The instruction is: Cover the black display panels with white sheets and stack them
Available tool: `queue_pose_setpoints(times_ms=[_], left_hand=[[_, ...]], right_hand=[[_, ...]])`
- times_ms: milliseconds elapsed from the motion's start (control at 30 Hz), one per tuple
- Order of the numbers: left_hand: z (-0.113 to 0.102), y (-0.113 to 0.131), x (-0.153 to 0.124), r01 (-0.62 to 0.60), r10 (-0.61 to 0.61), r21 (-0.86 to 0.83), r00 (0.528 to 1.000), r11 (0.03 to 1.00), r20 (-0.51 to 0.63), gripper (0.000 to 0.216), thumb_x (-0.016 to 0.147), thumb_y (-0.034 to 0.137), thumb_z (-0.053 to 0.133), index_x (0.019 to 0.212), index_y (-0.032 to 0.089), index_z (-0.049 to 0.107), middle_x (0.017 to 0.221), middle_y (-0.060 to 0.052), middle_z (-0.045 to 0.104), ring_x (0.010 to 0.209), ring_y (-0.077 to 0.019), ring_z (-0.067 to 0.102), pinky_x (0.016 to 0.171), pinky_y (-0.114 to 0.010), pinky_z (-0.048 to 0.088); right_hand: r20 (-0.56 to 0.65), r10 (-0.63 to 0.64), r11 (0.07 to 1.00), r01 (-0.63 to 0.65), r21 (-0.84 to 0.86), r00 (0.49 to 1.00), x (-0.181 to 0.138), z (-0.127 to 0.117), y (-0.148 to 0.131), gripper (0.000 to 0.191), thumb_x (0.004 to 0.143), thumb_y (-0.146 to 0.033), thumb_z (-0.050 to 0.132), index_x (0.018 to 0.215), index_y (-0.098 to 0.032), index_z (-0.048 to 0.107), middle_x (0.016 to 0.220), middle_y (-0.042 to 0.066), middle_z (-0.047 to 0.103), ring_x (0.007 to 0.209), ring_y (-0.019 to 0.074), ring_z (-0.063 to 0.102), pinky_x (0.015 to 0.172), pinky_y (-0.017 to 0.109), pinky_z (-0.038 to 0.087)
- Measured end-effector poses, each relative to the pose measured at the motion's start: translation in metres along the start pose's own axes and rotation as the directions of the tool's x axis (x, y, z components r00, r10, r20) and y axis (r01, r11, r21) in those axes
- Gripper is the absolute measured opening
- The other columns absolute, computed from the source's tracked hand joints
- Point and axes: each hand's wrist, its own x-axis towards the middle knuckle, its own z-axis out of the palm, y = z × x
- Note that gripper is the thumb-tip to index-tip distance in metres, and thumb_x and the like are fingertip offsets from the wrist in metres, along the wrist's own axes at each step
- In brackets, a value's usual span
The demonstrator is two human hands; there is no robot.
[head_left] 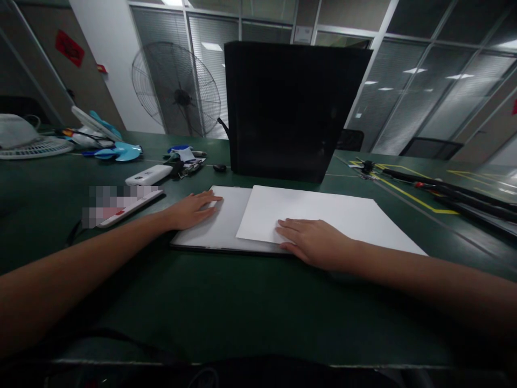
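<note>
A smooth white rectangular sheet (323,209) lies beneath the right hand (317,242), whose fingers are slightly apart and flat near its front edge. It overlaps a thin, pale grey, dark-rimmed board (232,213) on the dark green bench (242,307). The left hand (191,212), fingers loosely spread, rests on the board's left side, clear of the sheet.

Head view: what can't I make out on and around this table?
Head view: right part of the pale board, hidden under the white sheet.
Head view: part of the sheet's near edge, covered by the right hand.
Head view: part of the white bar, masked by pixelated blocks.
Head view: right ends of the black rods, cut off by the edge.
</note>
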Motion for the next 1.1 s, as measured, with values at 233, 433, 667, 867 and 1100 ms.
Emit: queue_pose_setpoints(times_ms=[233, 433, 667, 867, 1100], left_hand=[[0.0, 0.0, 0.0, 0.0, 0.0, 0.007, 1.0, 1.0, -0.007, 0.07, 0.103, 0.06, 0.029, 0.162, 0.022, 0.039, 0.173, -0.015, 0.026, 0.158, -0.0346, 0.029, 0.127, -0.059, 0.021], [-0.001, 0.003, -0.001, 0.024, -0.024, 0.026, 1.0, 0.999, 0.004, 0.076, 0.103, 0.064, 0.024, 0.163, 0.02, 0.036, 0.173, -0.013, 0.027, 0.159, -0.0338, 0.026, 0.128, -0.058, 0.017], [0.002, 0.001, 0.0, -0.007, 0.007, 0.026, 1.0, 1.0, -0.023, 0.076, 0.104, 0.066, 0.018, 0.168, 0.024, 0.026, 0.174, -0.01, 0.022, 0.16, -0.0332, 0.024, 0.128, -0.057, 0.018], [-0.004, 0.009, -0.004, 0.002, -0.004, 0.041, 0.999, 0.999, 0.036, 0.075, 0.101, 0.071, 0.028, 0.164, 0.03, 0.037, 0.175, -0.009, 0.017, 0.161, -0.0343, 0.018, 0.127, -0.061, 0.015], [-0.002, 0.003, -0.003, 0.026, -0.026, 0.029, 0.999, 0.999, 0.02, 0.076, 0.101, 0.062, 0.028, 0.165, 0.022, 0.031, 0.175, -0.012, 0.018, 0.161, -0.031, 0.021, 0.128, -0.058, 0.015]], right_hand=[[-0.139, -0.034, 0.998, 0.026, -0.056, 0.99, -0.003, -0.004, -0.004, 0.026, 0.1, -0.018, 0.057, 0.118, -0.018, 0.075, 0.104, 0.008, 0.079, 0.08, 0.0197, 0.074, 0.07, 0.031, 0.056], [-0.34, -0.138, 0.989, 0.15, 0.006, 0.93, -0.006, 0.008, -0.002, 0.037, 0.109, -0.035, 0.044, 0.107, -0.017, 0.077, 0.094, 0.005, 0.078, 0.076, 0.0172, 0.073, 0.066, 0.029, 0.052], [-0.271, -0.16, 0.904, 0.251, 0.346, 0.949, -0.003, 0.003, -0.017, 0.047, 0.108, -0.049, 0.045, 0.135, -0.017, 0.068, 0.135, 0.011, 0.07, 0.119, 0.0227, 0.069, 0.099, 0.039, 0.056], [-0.099, -0.222, 0.785, 0.238, 0.572, 0.97, -0.003, -0.008, -0.011, 0.077, 0.105, -0.058, 0.048, 0.167, -0.016, 0.028, 0.169, 0.013, 0.032, 0.153, 0.0238, 0.037, 0.125, 0.045, 0.037], [-0.028, 0.2, 0.893, -0.171, 0.416, 0.979, 0.007, 0.01, 0.019, 0.089, 0.1, -0.077, 0.033, 0.164, -0.016, 0.036, 0.166, 0.015, 0.036, 0.153, 0.034, 0.037, 0.126, 0.056, 0.03]])
